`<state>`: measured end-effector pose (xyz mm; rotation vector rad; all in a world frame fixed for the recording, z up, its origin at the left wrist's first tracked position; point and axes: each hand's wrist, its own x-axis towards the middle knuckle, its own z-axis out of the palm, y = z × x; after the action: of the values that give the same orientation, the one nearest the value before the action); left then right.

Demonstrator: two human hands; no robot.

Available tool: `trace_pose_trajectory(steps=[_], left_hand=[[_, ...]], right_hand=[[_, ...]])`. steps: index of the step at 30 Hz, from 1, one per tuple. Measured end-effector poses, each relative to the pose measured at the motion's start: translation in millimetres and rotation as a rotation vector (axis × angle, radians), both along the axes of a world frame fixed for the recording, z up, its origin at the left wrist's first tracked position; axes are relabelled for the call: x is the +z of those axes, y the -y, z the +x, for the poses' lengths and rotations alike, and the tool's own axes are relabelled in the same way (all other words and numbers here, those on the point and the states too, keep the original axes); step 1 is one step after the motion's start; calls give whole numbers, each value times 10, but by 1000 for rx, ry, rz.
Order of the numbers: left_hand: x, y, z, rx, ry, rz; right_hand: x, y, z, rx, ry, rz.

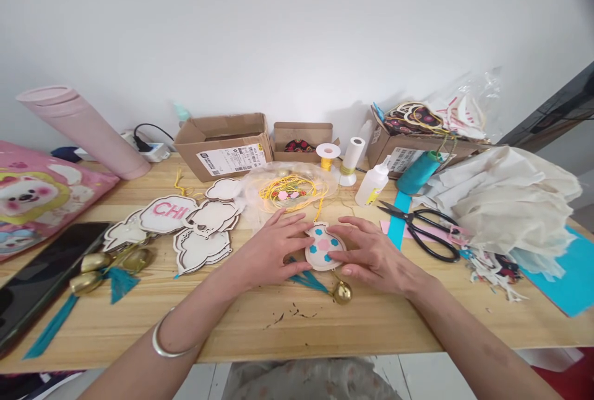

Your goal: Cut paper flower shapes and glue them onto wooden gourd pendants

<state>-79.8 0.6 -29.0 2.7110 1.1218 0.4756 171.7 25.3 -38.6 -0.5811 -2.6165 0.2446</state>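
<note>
A small pear-shaped white pendant (323,257) with blue hexagons and a pink centre lies on the table between my hands. My left hand (273,248) lies palm down with fingers spread, its fingertips at the pendant's left edge. From the other side, my right hand (371,256) rests its outstretched fingers on the right edge. A yellow cord (318,209) runs from the pendant's top. Below it are a gold bell (343,293) and a blue tassel (310,279), partly hidden by my left hand. Neither hand is closed round anything.
Black scissors (411,217), a glue bottle (372,183) and a teal thread spool (420,172) stand or lie to the right, near crumpled cream fabric (505,195). White cut-out plaques (204,245), bells with tassels (93,270) and a phone (46,276) are left. Cardboard boxes (223,149) line the wall.
</note>
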Motion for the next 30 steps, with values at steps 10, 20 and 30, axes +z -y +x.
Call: trace_pose_trajectory(steps=[10,20,30], left_hand=[[-11,0,-1,6,6,-8],[-14,-7,-1,-3,10,-17],[-20,-4,2,-9,5,-25]], right_hand=[[-6,12,-8,18,33,-5],[-10,4,-17,-114,113,-42],[-1,20,-136,-219,168,-17]])
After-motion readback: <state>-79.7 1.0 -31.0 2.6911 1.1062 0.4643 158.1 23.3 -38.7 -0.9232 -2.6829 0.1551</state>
